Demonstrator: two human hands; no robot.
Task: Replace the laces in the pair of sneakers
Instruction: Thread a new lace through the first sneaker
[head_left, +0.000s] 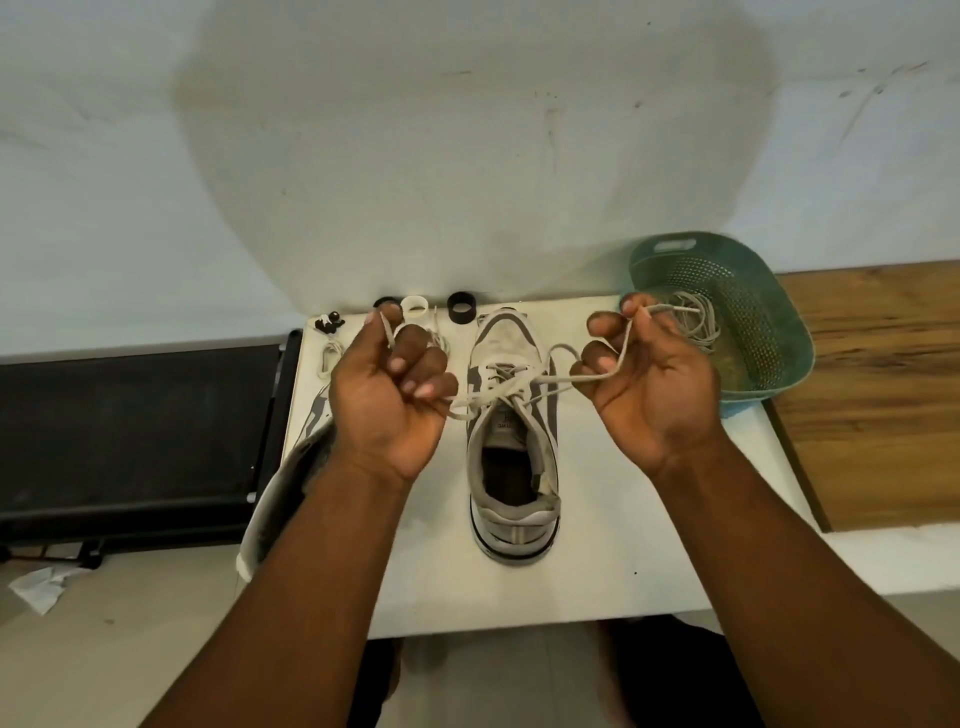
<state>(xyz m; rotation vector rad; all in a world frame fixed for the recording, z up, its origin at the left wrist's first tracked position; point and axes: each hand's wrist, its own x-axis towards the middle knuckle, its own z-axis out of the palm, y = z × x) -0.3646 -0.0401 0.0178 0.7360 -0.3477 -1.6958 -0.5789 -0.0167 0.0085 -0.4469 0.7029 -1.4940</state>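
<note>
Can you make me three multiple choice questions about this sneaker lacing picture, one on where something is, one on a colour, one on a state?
1. Where is the basket?
A. right of the centre sneaker
B. on the floor
C. on the sneaker

2. What colour is the basket?
A. red
B. teal green
C. yellow

3. What is the left hand doing?
A. lying flat
B. holding a ring
C. gripping a lace end

Answers: 1 A, it sits at the table's right edge. 2 B, its perforated wall is teal. 3 C, the fingers curl round the lace.
</note>
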